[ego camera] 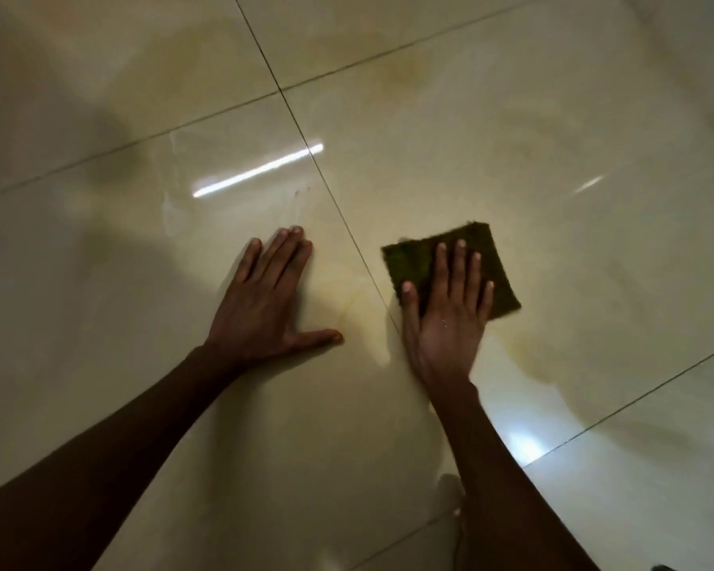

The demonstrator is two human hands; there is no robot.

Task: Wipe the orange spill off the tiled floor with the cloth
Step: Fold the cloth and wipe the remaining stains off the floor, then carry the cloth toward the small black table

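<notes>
1. Pressing flat on a dark green square cloth (450, 267): the right hand (446, 319), fingers straight and slightly spread over the cloth's near half, thumb at its left edge.
2. Resting palm-down on the bare tiled floor (100, 249): the left hand (264, 300), fingers straight and close together, thumb stretched out to the right, holding nothing.
3. Counted: two hands, two bare forearms, one cloth.
4. Lying just right of a dark grout line (306, 129), on the tile beside the one under the left hand; turned so one corner points away and to the right; fuzzy along the far edge, the left part a lighter mossy green.
5. Spread thin as an orange spill (528, 352): a faint yellow-orange film between the two hands and around the right wrist, with a curved smear to the right of that wrist.
6. A paler orange tint (409, 70) farther away on the same tile as the cloth.
7. Glossy cream tiles, one long bright light reflection (260, 171) beyond the left hand.
</notes>
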